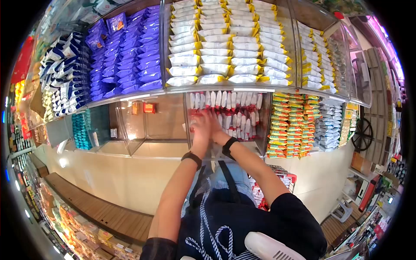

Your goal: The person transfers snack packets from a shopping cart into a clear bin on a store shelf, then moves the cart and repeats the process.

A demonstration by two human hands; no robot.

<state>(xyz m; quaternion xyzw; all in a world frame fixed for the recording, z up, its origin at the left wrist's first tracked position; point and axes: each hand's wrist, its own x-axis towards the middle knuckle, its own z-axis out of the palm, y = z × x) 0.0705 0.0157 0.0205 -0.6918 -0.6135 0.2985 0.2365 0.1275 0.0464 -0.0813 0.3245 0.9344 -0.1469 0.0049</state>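
Observation:
Both my hands reach into a clear shelf bin point(265, 130) of small white-and-red packets point(242, 123), standing in rows. My left hand point(200, 125) is over the packets on the bin's left side, its fingers pointing forward among them. Close beside it, almost touching, my right hand point(215, 125) reaches to the same spot. The fingers of both hands are blurred and partly overlap, so I cannot make out whether they grip a packet. A dark band circles each wrist.
Above stand bins of white-and-yellow packets point(216, 57) and purple packets point(125, 56). Right of my hands are green-and-orange packets point(290, 125). To the left, a clear bin point(164, 125) holds a few orange packets point(149, 107). A cart point(284, 177) with packets stands below, by my right side.

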